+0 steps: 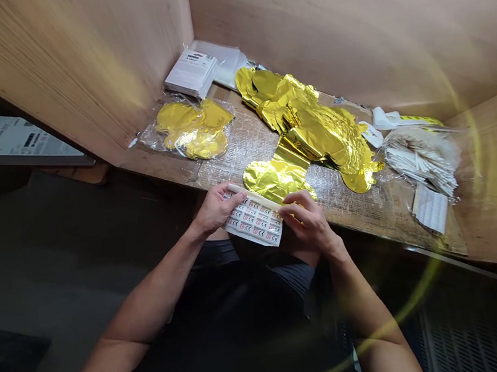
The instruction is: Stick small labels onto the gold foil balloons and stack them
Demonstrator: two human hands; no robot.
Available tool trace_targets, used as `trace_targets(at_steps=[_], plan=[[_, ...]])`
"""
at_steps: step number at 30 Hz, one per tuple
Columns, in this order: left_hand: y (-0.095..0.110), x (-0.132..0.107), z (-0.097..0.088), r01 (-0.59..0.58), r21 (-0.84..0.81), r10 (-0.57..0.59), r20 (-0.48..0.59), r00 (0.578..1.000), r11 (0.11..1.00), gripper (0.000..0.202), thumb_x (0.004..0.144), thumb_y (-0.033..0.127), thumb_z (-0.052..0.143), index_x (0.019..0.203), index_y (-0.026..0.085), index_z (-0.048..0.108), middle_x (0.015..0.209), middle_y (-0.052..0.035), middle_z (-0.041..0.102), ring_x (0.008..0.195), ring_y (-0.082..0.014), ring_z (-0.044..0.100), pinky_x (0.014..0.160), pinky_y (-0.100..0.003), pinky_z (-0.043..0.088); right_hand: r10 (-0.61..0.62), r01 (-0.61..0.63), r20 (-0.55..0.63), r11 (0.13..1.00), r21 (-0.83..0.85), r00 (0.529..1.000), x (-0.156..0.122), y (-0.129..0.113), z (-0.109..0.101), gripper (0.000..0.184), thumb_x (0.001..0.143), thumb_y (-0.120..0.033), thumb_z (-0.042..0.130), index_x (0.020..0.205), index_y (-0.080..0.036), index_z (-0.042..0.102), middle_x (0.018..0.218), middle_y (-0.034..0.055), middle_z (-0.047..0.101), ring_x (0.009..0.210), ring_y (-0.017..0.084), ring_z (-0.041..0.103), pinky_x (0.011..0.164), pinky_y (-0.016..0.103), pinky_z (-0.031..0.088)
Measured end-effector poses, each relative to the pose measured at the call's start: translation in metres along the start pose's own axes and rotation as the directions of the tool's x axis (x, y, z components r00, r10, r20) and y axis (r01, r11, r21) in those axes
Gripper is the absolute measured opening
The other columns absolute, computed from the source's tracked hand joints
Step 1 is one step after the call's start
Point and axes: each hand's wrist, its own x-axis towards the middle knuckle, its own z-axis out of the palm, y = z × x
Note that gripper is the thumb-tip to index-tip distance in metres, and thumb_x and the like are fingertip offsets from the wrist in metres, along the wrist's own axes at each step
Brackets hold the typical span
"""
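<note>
Left hand (222, 206) pinches the label sheet (256, 223) at its left end, right hand (304, 218), fingers half-curled, grips its right corner, by the near edge of the desk (249, 132); even tension should prevent creasing

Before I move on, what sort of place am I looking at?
Probably a packing station between wooden walls: loose gold foil is heaped on the bench, bagged foil lies left of it, and the left hand holds a CE label sheet.

CE marks (261, 233) on sticker sheet (252, 216), likely prohibition signs (256, 232)
</note>
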Motion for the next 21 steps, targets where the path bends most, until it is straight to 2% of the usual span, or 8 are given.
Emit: trace_targets(at_steps=[2, 4, 6, 8, 11, 13, 17, 21], plan=[[-0.003, 0.000, -0.002, -0.069, 0.130, 0.066, 0.028, 0.997, 0.989, 0.032, 0.089, 0.046, 0.078, 0.092, 0.015, 0.071, 0.079, -0.0029, 0.075, 0.067, -0.0169, 0.070, 0.062, -0.026, 0.056, 0.121, -0.106, -0.106, 0.984, 0.141, 0.987, 0.003, 0.000, -0.003, 0.006, 0.100, -0.024, 0.065, 0.099, -0.026, 0.070, 0.100, 0.0067, 0.068, 0.093, 0.023, 0.065, 0.081, 0.039, 0.054], [-0.007, -0.001, -0.002, -0.191, 0.311, 0.157, 0.131, 0.979, 0.931, 0.027, 0.094, 0.043, 0.072, 0.096, 0.016, 0.074, 0.099, -0.0077, 0.080, 0.085, -0.0221, 0.076, 0.077, -0.030, 0.060, 0.264, -0.228, -0.148, 0.949, 0.218, 0.953, 0.010, 0.007, -0.004, 0.006, 0.100, -0.029, 0.065, 0.097, -0.025, 0.069, 0.092, 0.0045, 0.067, 0.087, 0.022, 0.065, 0.079, 0.038, 0.053], [-0.010, -0.001, 0.002, -0.361, 0.478, 0.231, 0.308, 0.923, 0.801, 0.020, 0.098, 0.036, 0.066, 0.098, 0.018, 0.076, 0.134, -0.0119, 0.075, 0.112, -0.0268, 0.075, 0.098, -0.036, 0.058, 0.345, -0.328, -0.081, 0.928, 0.177, 0.935, 0.019, 0.019, -0.001, 0.011, 0.099, -0.032, 0.065, 0.093, -0.024, 0.069, 0.088, 0.0034, 0.069, 0.084, 0.021, 0.064, 0.080, 0.037, 0.051], [-0.014, -0.001, 0.009, -0.488, 0.594, 0.234, 0.454, 0.859, 0.639, 0.017, 0.100, 0.029, 0.061, 0.099, 0.020, 0.075, 0.158, -0.0104, 0.059, 0.124, -0.0272, 0.072, 0.107, -0.037, 0.055, 0.367, -0.370, 0.051, 0.925, 0.082, 0.929, 0.026, 0.032, 0.008, 0.013, 0.098, -0.031, 0.063, 0.089, -0.023, 0.069, 0.086, 0.0030, 0.070, 0.083, 0.021, 0.064, 0.081, 0.037, 0.049], [-0.019, -0.001, 0.017, -0.506, 0.740, 0.156, 0.492, 0.856, 0.443, 0.017, 0.101, 0.025, 0.057, 0.100, 0.022, 0.073, 0.166, -0.0053, 0.050, 0.111, -0.0243, 0.077, 0.095, -0.034, 0.060, 0.331, -0.313, 0.157, 0.941, -0.129, 0.930, 0.030, 0.043, 0.024, 0.015, 0.099, -0.028, 0.059, 0.088, -0.023, 0.068, 0.086, 0.0033, 0.071, 0.086, 0.022, 0.063, 0.084, 0.037, 0.043], [-0.021, -0.001, 0.019, -0.476, 0.802, 0.121, 0.465, 0.877, 0.360, 0.017, 0.102, 0.026, 0.056, 0.103, 0.023, 0.072, 0.166, -0.0027, 0.051, 0.105, -0.0235, 0.078, 0.087, -0.033, 0.062, 0.314, -0.268, 0.112, 0.914, -0.305, 0.943, 0.027, 0.045, 0.030, 0.015, 0.102, -0.030, 0.056, 0.095, -0.023, 0.068, 0.094, 0.0057, 0.072, 0.092, 0.024, 0.062, 0.088, 0.040, 0.039], [-0.020, 0.000, 0.016, -0.454, 0.826, 0.095, 0.449, 0.888, 0.334, 0.020, 0.104, 0.031, 0.054, 0.108, 0.024, 0.072, 0.166, -0.0015, 0.051, 0.102, -0.0233, 0.079, 0.083, -0.033, 0.062, 0.291, -0.269, -0.029, 0.838, -0.474, 0.956, 0.019, 0.047, 0.027, 0.019, 0.106, -0.036, 0.054, 0.111, -0.021, 0.064, 0.106, 0.0101, 0.070, 0.099, 0.027, 0.060, 0.090, 0.040, 0.035], [-0.020, 0.000, 0.016, -0.487, 0.765, 0.147, 0.472, 0.869, 0.421, 0.019, 0.104, 0.031, 0.055, 0.104, 0.023, 0.073, 0.163, -0.0053, 0.054, 0.107, -0.0252, 0.078, 0.089, -0.034, 0.060, 0.245, -0.156, 0.140, 0.873, -0.462, 0.959, 0.016, 0.056, 0.024, 0.023, 0.107, -0.040, 0.053, 0.096, -0.022, 0.061, 0.096, 0.0070, 0.067, 0.093, 0.025, 0.054, 0.088, 0.039, 0.033]])
